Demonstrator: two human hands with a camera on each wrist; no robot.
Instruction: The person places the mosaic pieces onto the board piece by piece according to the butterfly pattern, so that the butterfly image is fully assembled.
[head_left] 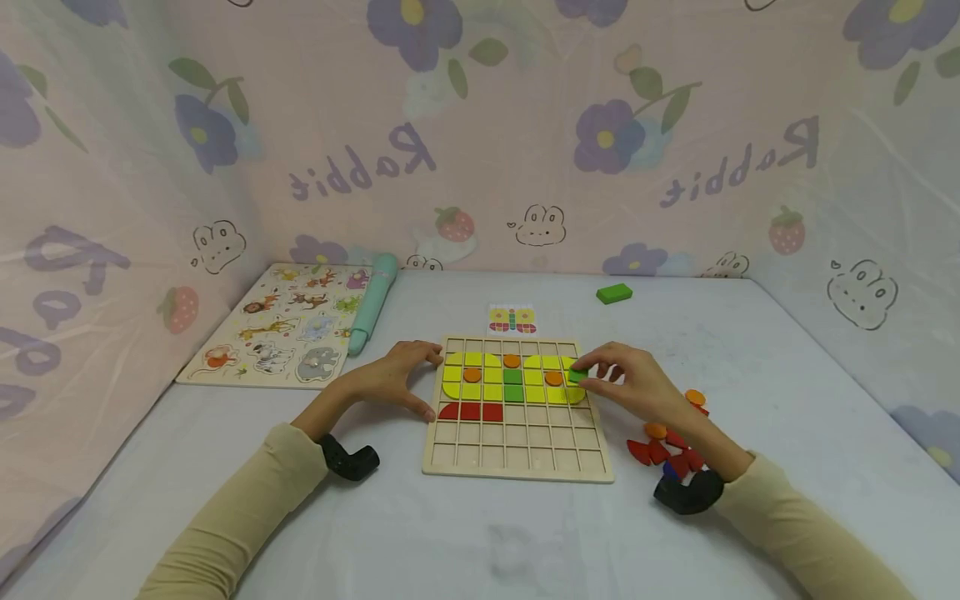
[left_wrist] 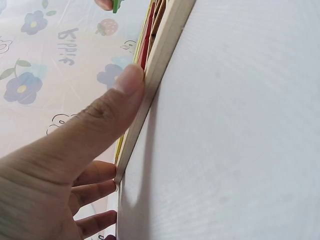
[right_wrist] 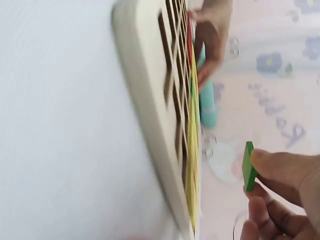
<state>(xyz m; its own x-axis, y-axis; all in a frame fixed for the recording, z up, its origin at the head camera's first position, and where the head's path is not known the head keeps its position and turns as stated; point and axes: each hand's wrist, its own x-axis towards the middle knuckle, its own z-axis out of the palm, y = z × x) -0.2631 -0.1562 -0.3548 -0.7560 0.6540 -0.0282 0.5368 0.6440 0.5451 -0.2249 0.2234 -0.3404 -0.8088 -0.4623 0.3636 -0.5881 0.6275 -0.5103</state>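
Observation:
A wooden grid board (head_left: 517, 454) lies mid-table, partly filled with yellow, orange, green and red tiles. My left hand (head_left: 393, 379) rests at its left edge, thumb and fingers spread; in the left wrist view the thumb (left_wrist: 107, 107) touches the rim beside a red tile. My right hand (head_left: 637, 383) pinches a green square tile (head_left: 577, 376) between thumb and fingers, over the right side of the yellow tiles. The right wrist view shows this green tile (right_wrist: 248, 166) raised off the board's surface. A small pattern card (head_left: 512, 319) lies just behind the board.
Loose red, orange and blue tiles (head_left: 660, 452) lie to the right, near my right forearm. A green block (head_left: 614, 293) sits at the back right. At the back left are an animal puzzle board (head_left: 258, 333) and a teal cylinder (head_left: 372, 304). Patterned cloth walls surround the table.

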